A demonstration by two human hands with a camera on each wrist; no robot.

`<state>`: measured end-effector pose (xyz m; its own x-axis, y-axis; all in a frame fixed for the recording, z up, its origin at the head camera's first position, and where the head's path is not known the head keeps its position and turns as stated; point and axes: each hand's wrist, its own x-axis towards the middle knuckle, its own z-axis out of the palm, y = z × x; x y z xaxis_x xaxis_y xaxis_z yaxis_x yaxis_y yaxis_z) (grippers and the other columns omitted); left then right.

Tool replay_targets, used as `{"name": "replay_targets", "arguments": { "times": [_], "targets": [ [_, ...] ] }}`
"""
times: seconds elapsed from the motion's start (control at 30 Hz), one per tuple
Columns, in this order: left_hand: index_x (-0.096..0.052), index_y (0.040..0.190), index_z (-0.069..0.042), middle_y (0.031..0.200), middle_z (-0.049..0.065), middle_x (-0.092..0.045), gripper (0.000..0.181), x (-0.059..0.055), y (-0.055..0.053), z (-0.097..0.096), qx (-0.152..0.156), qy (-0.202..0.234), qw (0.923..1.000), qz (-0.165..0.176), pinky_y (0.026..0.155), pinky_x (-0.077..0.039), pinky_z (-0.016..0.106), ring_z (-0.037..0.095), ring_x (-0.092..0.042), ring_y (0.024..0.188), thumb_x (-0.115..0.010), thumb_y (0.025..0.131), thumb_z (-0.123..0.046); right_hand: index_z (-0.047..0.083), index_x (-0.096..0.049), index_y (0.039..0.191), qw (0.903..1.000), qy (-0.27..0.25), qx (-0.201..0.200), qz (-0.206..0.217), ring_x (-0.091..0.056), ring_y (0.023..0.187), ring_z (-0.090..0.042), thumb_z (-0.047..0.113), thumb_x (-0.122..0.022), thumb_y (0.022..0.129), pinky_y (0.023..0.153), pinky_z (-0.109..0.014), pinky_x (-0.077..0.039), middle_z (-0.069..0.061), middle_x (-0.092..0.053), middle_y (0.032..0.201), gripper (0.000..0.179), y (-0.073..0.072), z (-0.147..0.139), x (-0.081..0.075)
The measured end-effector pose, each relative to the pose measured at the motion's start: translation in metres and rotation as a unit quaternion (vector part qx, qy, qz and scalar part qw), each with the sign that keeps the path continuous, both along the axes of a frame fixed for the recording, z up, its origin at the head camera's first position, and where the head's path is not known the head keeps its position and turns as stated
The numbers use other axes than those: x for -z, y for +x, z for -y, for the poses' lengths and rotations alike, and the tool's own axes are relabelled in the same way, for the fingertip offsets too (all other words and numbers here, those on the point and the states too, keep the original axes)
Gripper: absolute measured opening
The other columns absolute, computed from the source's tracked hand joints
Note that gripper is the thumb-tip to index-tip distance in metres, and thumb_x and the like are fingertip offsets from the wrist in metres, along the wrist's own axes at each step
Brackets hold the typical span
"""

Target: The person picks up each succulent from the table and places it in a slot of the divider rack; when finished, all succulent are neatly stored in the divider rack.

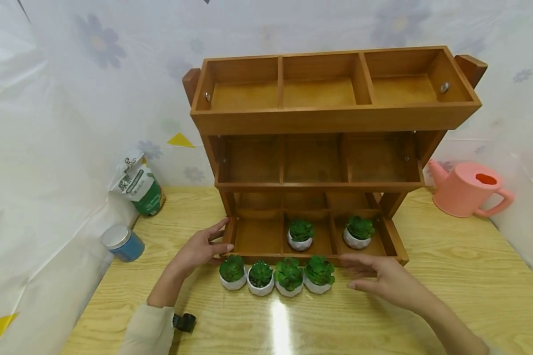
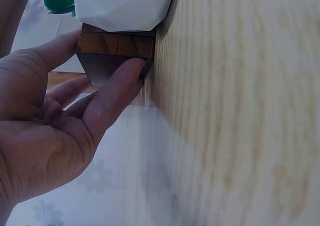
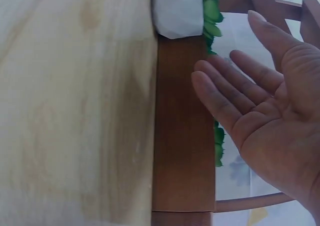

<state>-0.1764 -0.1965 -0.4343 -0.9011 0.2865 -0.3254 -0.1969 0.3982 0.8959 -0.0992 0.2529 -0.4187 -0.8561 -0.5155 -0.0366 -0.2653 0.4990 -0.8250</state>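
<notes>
A three-tier wooden plant stand (image 1: 328,120) stands on the table, each tier split into three compartments. My left hand (image 1: 203,249) holds the left front corner of its bottom tier; in the left wrist view, thumb and fingers lie around the wooden end (image 2: 116,44). My right hand (image 1: 384,278) is at the bottom tier's front edge towards the right, fingers extended and holding nothing. One potted succulent (image 1: 300,241) sits in the middle bottom compartment, another potted succulent (image 1: 357,239) in the right one. Several more potted succulents (image 1: 288,286) stand in a row before the stand.
A pink watering can (image 1: 464,190) stands at the back right. At the left are a green and white bag (image 1: 142,190) closed with a clip and a blue jar (image 1: 129,246) with a silver lid. White flowered sheeting (image 1: 129,88) hangs behind and beside the table.
</notes>
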Motion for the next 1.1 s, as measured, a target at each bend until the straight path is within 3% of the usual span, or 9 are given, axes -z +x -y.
{"name": "replay_targets", "arguments": {
  "times": [0.2,0.37,0.83,1.1],
  "targets": [
    [-0.024,0.163,-0.029,0.163,0.026,-0.029,0.078,-0.002,0.001,0.001,0.009,-0.004,0.9999,-0.006,0.087,-0.061,0.045,0.034,-0.064,0.124,-0.068,0.099,-0.023,0.009,-0.057,0.144,0.9998,0.012,-0.016,0.002,-0.070,0.113,-0.025,0.032,-0.071,0.096,0.088,-0.024,-0.058,-0.014,-0.066,0.136,0.055,-0.003,0.004,0.008],
    [-0.027,0.162,-0.032,0.163,0.023,-0.032,0.077,-0.001,0.001,0.000,-0.002,-0.004,1.0000,-0.001,0.087,-0.062,0.045,0.033,-0.065,0.123,-0.069,0.098,-0.022,0.013,-0.056,0.146,0.9990,0.039,-0.022,-0.002,-0.071,0.112,-0.022,0.039,-0.071,0.095,0.088,-0.027,-0.059,-0.010,-0.068,0.134,0.059,-0.007,0.010,0.012],
    [-0.024,0.163,-0.030,0.163,0.026,-0.030,0.078,-0.002,0.002,0.000,0.005,-0.005,1.0000,-0.005,0.087,-0.061,0.045,0.034,-0.065,0.123,-0.068,0.099,-0.024,0.001,-0.052,0.147,0.9969,0.054,-0.053,-0.023,-0.073,0.110,-0.022,0.037,-0.074,0.093,0.088,-0.029,-0.060,-0.021,-0.063,0.138,0.069,-0.015,0.024,0.020],
    [-0.024,0.163,-0.030,0.163,0.026,-0.030,0.078,-0.002,0.001,0.001,0.007,-0.001,1.0000,-0.006,0.087,-0.061,0.046,0.035,-0.064,0.124,-0.068,0.099,-0.023,0.005,-0.055,0.143,0.9964,0.075,-0.040,-0.006,-0.073,0.107,-0.026,0.050,-0.076,0.087,0.084,-0.029,-0.061,-0.018,-0.065,0.136,0.075,-0.016,0.030,0.017]
  ]
}}
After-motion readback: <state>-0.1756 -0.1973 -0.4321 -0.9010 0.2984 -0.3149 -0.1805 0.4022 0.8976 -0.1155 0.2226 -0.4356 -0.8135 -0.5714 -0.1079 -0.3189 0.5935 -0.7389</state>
